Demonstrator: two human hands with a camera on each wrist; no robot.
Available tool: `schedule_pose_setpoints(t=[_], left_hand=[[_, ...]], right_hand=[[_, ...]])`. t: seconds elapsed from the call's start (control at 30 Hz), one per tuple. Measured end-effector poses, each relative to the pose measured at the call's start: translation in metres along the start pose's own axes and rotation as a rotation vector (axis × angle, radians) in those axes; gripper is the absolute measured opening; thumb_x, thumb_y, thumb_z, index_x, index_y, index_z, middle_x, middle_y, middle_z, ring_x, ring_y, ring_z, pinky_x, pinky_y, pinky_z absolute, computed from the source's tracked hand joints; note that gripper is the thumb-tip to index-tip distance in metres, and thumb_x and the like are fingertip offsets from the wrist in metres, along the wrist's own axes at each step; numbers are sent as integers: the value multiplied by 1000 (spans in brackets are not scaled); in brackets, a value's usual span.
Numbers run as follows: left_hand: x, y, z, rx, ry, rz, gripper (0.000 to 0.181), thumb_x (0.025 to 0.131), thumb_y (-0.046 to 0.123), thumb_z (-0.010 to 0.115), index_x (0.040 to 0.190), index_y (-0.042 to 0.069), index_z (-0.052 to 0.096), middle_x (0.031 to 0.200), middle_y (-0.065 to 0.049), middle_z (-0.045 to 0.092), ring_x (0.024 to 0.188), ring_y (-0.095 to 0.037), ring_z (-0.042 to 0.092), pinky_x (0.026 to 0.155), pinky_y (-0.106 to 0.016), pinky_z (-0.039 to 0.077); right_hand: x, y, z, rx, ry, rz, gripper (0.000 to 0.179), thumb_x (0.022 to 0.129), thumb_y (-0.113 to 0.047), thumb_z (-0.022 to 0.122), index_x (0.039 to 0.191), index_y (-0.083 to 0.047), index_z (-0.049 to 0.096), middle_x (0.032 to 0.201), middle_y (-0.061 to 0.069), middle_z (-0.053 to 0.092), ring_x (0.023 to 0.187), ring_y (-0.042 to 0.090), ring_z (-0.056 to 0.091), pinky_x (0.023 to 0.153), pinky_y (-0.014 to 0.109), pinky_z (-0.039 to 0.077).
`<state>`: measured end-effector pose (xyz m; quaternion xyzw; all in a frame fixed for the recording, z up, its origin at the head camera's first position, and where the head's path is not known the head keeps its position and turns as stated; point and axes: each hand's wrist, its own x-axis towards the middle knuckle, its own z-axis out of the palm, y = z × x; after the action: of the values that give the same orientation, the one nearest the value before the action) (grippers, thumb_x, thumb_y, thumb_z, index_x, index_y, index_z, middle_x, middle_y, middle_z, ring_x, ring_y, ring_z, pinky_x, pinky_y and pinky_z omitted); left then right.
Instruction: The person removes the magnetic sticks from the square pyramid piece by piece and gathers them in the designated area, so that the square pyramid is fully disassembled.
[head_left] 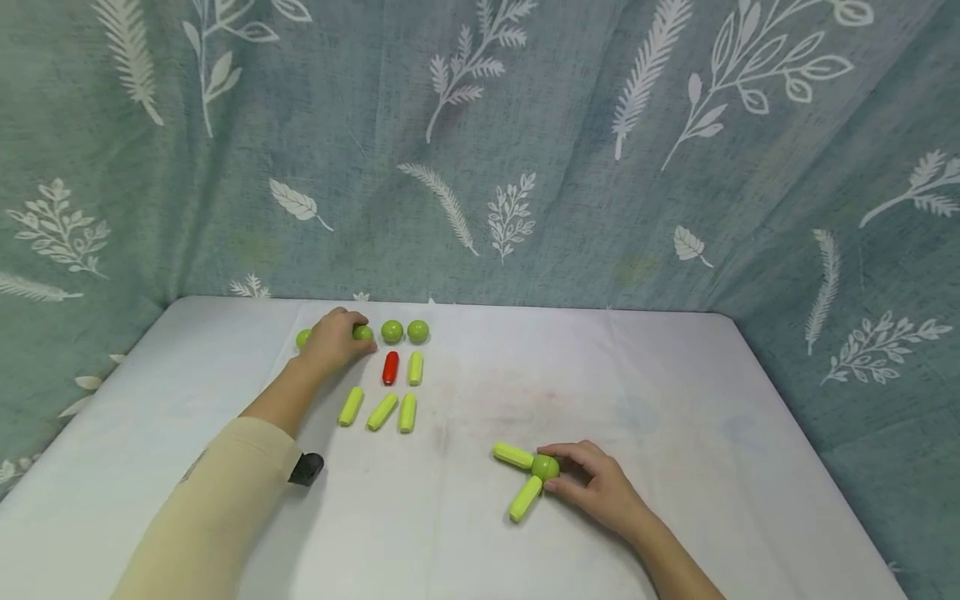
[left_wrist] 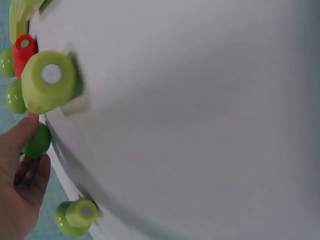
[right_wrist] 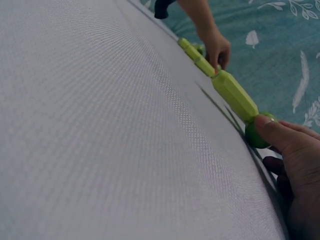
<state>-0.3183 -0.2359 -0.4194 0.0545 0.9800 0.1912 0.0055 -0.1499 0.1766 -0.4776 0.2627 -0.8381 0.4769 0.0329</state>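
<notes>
At the far left of the table, my left hand (head_left: 333, 340) pinches a green ball (head_left: 363, 332) between thumb and fingers. The left wrist view shows this ball (left_wrist: 38, 142) between the thumb and fingertips. Two more green balls (head_left: 392, 332) lie just to its right, and another (head_left: 303, 338) shows partly behind the hand. Nearer the front right, my right hand (head_left: 596, 487) holds a green ball (head_left: 545, 468) between thumb and fingers. Two yellow-green rods, one pointing left (head_left: 513, 455) and one pointing toward the front (head_left: 526, 499), meet this ball in a V.
A red rod (head_left: 391, 367) and a yellow-green rod (head_left: 416, 368) lie below the row of balls. Several more yellow-green rods (head_left: 382, 412) lie nearer the front. A black object (head_left: 307, 469) shows beside the left sleeve. A leaf-patterned cloth (head_left: 480, 167) hangs behind the white table (head_left: 637, 375).
</notes>
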Motion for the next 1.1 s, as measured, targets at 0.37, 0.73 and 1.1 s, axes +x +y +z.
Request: schedule_pose_setpoints(t=[0.37, 0.73, 1.1], left_hand=[[11, -1, -4, -20, 29, -34, 58, 83, 26, 73, 129, -3, 51, 125, -26, 50, 115, -42, 49, 98, -55, 37], [-1, -15, -16, 90, 31, -31, 65, 85, 32, 70, 138, 4, 44, 138, -28, 39, 124, -48, 36, 99, -63, 28], [9, -4, -5, 63, -96, 118, 46, 90, 11, 64, 134, 5, 52, 131, -22, 50, 121, -41, 46, 99, -58, 34]], right_hand=[[-1, -1, -1, -17, 10, -23, 37, 81, -21, 74, 117, -17, 65, 100, -9, 63, 92, 6, 57, 78, 24, 51], [0, 4, -5, -27, 14, -27, 37, 81, -20, 74, 117, -15, 65, 101, -8, 64, 92, 7, 57, 78, 25, 51], [0, 1, 0, 18, -5, -25, 36, 83, -20, 72, 118, -14, 64, 101, -5, 63, 93, 8, 58, 79, 25, 51]])
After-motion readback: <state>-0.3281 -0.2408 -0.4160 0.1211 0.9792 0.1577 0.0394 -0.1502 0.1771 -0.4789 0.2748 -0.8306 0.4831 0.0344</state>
